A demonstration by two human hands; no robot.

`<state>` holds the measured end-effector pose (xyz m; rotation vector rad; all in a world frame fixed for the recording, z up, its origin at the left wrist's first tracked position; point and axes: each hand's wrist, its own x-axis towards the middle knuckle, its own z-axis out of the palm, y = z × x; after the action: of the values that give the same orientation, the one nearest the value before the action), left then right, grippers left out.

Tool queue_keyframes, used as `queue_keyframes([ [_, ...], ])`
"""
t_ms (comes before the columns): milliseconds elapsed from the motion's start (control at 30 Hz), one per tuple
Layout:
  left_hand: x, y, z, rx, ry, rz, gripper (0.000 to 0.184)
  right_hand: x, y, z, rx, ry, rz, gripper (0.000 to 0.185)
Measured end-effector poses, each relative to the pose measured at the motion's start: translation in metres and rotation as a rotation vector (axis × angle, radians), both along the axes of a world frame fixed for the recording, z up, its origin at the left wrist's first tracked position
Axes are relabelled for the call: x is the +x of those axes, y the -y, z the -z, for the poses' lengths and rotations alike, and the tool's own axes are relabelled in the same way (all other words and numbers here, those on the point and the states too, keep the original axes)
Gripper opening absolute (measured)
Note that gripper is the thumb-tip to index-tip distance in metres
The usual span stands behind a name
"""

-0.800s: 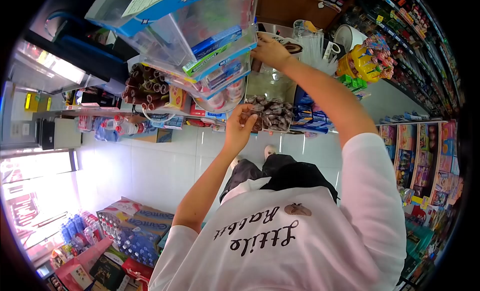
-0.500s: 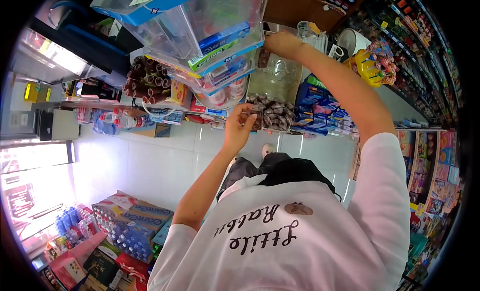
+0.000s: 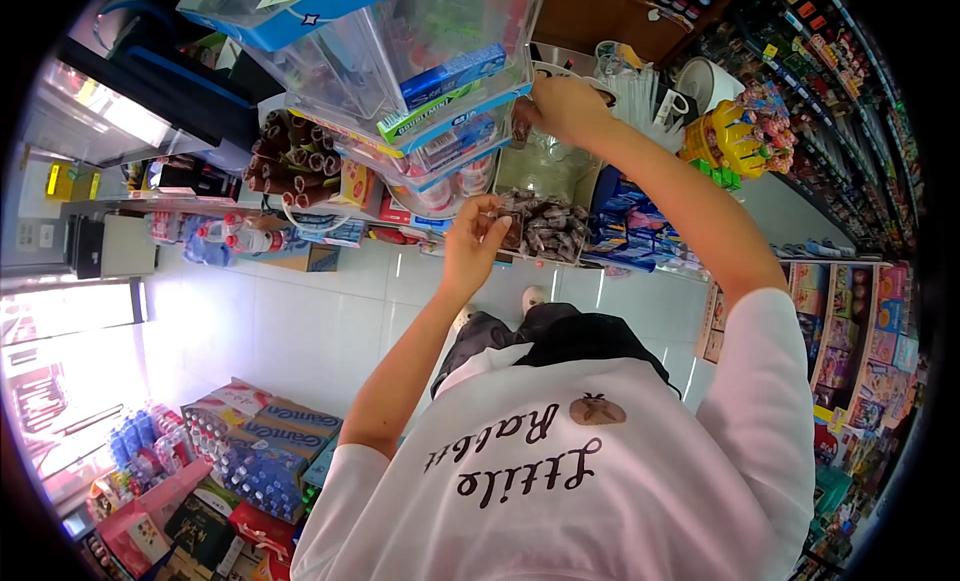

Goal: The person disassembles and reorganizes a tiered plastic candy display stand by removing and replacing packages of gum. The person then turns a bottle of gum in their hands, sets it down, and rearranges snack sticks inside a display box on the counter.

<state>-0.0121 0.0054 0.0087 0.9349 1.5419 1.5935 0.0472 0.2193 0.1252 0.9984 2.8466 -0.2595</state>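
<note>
A clear plastic bin (image 3: 560,176) stands at the counter's edge, with a heap of small dark brown wrapped packets (image 3: 550,229) at its near end. My left hand (image 3: 474,243) is at the bin's near left corner, its thumb and fingers closed around a small brown packet beside the heap. At the bin's far end my right hand (image 3: 566,109) reaches in from the right. Its fingers are bent down on a small brown packet (image 3: 521,119), partly hidden by the hand.
A tiered clear rack (image 3: 440,81) with gum packs rises left of the bin. Blue packets (image 3: 635,226) lie to its right, near a yellow lollipop stand (image 3: 735,141). Brown rolls (image 3: 292,161) stand farther left. Boxed bottles (image 3: 260,441) are on the floor behind.
My right hand has moved slightly down toward me at the bin's far end, its fingers now bent lower. My left hand has shifted slightly left and up, staying by the near corner.
</note>
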Motion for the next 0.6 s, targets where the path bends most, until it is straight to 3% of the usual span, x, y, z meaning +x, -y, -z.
queue_keyframes([
  [67, 0.001, -0.009, -0.012, 0.041, 0.014, -0.008, 0.026, 0.023, -0.001, 0.015, -0.407, -0.200, -0.339, 0.040],
  [167, 0.003, -0.028, -0.013, 0.058, 0.089, 0.059, 0.034, 0.047, 0.026, -0.003, -0.642, -0.080, -0.462, 0.041],
  [267, 0.013, -0.042, -0.024, 0.055, 0.146, 0.083, 0.035, 0.063, 0.004, 0.026, -0.525, -0.237, -0.469, 0.036],
  [367, 0.024, -0.046, -0.016, 0.040, 0.110, 0.008, 0.036, 0.066, -0.018, 0.014, -0.240, -0.274, -0.120, 0.029],
  [567, 0.020, -0.014, 0.008, -0.008, 0.022, 0.041, 0.036, 0.057, -0.069, 0.026, -0.333, -0.332, 0.051, 0.019],
  [600, 0.018, -0.009, 0.010, -0.024, 0.045, 0.036, 0.035, 0.057, -0.076, 0.036, -0.250, -0.375, -0.046, 0.019],
])
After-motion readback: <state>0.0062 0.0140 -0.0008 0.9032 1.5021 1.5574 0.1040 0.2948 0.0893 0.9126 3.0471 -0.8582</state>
